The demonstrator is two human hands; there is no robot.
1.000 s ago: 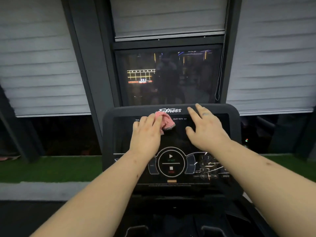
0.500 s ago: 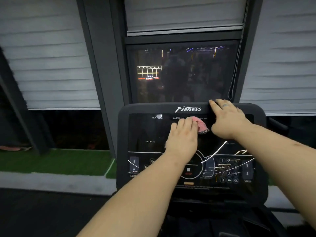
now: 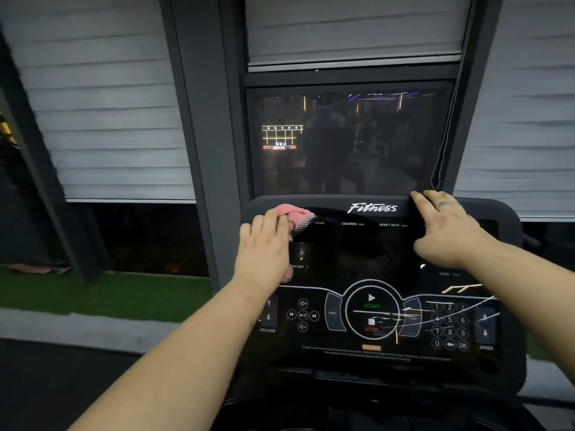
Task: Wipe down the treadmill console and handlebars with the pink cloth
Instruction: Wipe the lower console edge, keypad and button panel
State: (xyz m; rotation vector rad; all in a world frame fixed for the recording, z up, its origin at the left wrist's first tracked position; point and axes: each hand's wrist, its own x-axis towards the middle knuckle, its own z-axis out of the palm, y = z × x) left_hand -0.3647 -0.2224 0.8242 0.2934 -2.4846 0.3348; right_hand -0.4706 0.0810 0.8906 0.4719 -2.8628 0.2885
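The pink cloth (image 3: 297, 217) is pressed to the upper left corner of the console (image 3: 357, 253) under the flat fingers of the left hand (image 3: 264, 247). The right hand (image 3: 448, 231) is rested, fingers spread, on the top edge. The remaining panel is judged to lie rightward and below.

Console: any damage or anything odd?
Yes. The console panel looks cracked at lower right: thin white lines fan from the START/STOP dial across the keypad. Nothing else stands out.

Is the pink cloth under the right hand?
No, the pink cloth is pressed under the left hand, while the right hand rests bare on the console.
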